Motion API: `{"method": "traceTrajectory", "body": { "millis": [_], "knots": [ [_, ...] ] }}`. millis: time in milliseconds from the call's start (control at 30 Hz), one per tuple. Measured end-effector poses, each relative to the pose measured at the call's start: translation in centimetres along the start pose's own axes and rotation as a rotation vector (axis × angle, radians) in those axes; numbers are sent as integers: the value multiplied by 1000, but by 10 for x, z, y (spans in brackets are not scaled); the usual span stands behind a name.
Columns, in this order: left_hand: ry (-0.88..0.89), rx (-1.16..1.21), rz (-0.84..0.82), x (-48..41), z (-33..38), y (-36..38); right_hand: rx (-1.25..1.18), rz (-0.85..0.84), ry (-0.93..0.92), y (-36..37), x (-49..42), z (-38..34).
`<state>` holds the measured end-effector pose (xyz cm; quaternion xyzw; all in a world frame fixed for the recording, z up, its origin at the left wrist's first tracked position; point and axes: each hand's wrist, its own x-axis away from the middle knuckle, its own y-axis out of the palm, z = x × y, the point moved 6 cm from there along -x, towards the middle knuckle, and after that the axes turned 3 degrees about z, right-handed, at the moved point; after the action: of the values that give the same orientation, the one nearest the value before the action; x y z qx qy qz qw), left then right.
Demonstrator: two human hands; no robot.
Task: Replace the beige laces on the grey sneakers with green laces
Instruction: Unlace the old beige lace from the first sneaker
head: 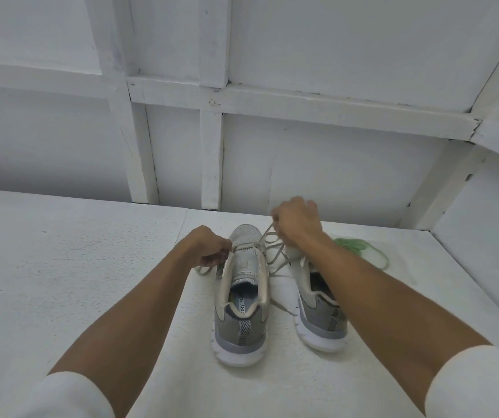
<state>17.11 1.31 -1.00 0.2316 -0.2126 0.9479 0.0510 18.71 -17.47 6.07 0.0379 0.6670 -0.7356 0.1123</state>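
A: Progress?
B: Early. Your left hand (209,248) and right hand (295,221) each pinch the beige lace (275,251), nearly out of the left sneaker (242,297).
A: Green laces (359,245)?
B: Unused, at two o'clock.

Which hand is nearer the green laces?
Right. The right hand pinches the beige lace just left of the green laces; the left hand holds the lace's other end, beyond the grey sneaker.
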Motion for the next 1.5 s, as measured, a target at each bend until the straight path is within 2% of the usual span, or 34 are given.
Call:
{"method": "traceTrajectory", "body": {
  "millis": [67,133,200,333,400,533,667,733,800,867,933,1000,1133,1300,1400,1500],
  "knots": [
    [1,7,-4,0,0,0,29,135,95,-24,-8,19],
    [9,6,5,0,0,-1,-3,181,144,-37,-14,32],
    [13,-1,6,0,1,-1,-75,102,107,-33,-16,28],
    [6,-2,-9,2,1,0,-104,-213,-86,7,-1,-11],
    [4,4,0,3,0,-1,-143,-289,-101,26,7,-22],
    [4,32,5,4,-1,-2,-162,-206,-23,22,6,-15],
    [9,44,14,5,-1,-3,-50,139,109,-31,-10,26],
    [5,48,13,4,-1,-2,-38,201,145,-44,-16,40],
    [4,48,16,3,-1,-2,-73,113,117,-38,-18,35],
    [8,47,17,3,-1,-2,-131,-50,34,-17,-14,16],
    [10,48,15,3,-1,-2,-102,-194,-81,7,-3,-9],
    [10,51,18,3,-3,-2,-53,-267,-147,27,6,-25],
    [9,60,17,2,-4,-2,-37,-202,-97,25,5,-21],
    [12,66,16,2,-4,-2,-10,68,65,-26,-16,29],
    [5,61,4,1,-5,-1,7,16,153,-31,-20,46],
    [4,49,-2,-1,-6,-1,-28,-115,68,-11,-15,29]
  ]
}}
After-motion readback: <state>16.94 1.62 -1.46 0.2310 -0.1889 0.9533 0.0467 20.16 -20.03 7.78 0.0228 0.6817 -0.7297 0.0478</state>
